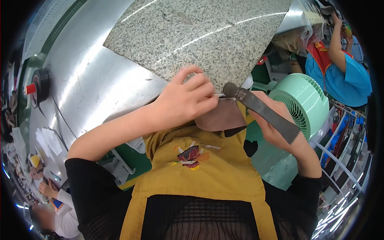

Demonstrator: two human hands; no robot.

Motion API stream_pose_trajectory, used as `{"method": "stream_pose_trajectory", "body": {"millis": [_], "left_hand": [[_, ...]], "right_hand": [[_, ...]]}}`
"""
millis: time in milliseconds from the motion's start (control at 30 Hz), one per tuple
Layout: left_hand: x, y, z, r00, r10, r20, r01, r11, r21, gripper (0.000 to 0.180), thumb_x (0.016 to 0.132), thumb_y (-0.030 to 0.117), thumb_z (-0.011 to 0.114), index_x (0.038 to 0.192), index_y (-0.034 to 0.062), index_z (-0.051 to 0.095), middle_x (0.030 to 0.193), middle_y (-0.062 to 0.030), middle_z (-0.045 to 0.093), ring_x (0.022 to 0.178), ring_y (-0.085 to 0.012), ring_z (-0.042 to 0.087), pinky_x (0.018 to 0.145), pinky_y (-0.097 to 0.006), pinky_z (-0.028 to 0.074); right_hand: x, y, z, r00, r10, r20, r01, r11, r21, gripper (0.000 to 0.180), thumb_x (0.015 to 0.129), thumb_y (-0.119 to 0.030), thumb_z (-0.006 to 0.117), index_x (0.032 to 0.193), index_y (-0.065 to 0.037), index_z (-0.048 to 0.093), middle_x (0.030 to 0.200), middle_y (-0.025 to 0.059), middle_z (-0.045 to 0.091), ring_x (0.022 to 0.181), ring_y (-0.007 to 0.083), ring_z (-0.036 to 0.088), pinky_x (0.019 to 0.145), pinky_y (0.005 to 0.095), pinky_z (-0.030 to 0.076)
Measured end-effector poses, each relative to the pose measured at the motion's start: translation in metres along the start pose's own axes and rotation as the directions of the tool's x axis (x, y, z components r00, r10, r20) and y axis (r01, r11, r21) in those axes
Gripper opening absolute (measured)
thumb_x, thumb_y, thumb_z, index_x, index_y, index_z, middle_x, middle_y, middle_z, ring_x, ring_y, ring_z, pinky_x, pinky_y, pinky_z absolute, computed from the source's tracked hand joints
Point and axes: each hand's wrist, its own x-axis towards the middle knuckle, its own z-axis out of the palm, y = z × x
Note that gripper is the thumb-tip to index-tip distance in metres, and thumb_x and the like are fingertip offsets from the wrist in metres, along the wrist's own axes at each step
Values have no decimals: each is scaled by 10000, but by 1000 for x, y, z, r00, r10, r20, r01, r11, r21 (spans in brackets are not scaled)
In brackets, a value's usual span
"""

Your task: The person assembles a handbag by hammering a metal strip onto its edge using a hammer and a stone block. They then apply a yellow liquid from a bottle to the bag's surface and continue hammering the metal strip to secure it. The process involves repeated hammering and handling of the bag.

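My left hand (185, 98) pinches the edge of a brown leather piece (221, 117) just below the corner of a speckled granite slab (200, 34). A small pale strip shows between its fingertips. My right hand (276, 130) grips a long dark flat metal tool (264, 111). The tool's rounded, riveted head rests on the leather right beside my left fingertips. Both hands work close to my chest, above a mustard-yellow apron (200, 168) with a small embroidered figure.
The granite slab lies on a shiny steel worktop (84, 76). A mint-green fan (306, 102) stands at my right. A person in blue with a red apron (340, 68) works at the far right. Another person's hand (47, 190) is at the lower left, near papers.
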Motion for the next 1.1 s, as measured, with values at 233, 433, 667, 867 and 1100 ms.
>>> {"method": "stream_pose_trajectory", "body": {"millis": [233,433,667,867,1100], "left_hand": [[-2,-2,4,998,57,-20,-56,998,33,238,674,103,621,912,100,625,855,-10,530,873,-179,547,926,-407,422],[-6,-1,3,999,-26,-33,27,999,25,248,681,98,646,928,119,638,852,-3,532,896,-187,539,940,-428,411],[-12,-4,1,991,-136,-17,132,982,-134,248,668,105,674,913,127,645,864,3,540,913,-201,525,967,-457,395],[-12,-5,-1,999,26,-42,-26,1000,2,229,676,117,617,904,118,632,856,-1,522,904,-191,536,968,-449,413],[-14,-4,2,998,59,-25,-57,996,71,232,672,125,625,904,121,630,851,0,523,911,-190,537,984,-454,408]], "right_hand": [[0,-3,-6,988,29,153,-33,999,23,312,856,-18,548,1166,-23,512,895,179,594,797,392,574,685,364,460],[2,1,5,994,-27,110,37,995,-97,472,773,-50,592,1228,-37,467,1015,180,607,815,400,614,674,425,499],[4,-4,6,999,21,40,-24,997,70,248,909,-52,513,1152,-8,506,807,134,570,690,301,562,660,349,457],[6,-3,2,983,-149,110,165,974,-156,405,830,-12,561,1228,-35,488,999,165,601,812,389,618,679,380,503],[8,-10,-2,996,-40,80,36,998,54,392,799,-19,573,1179,-23,476,919,184,601,810,394,610,669,395,495]]}}
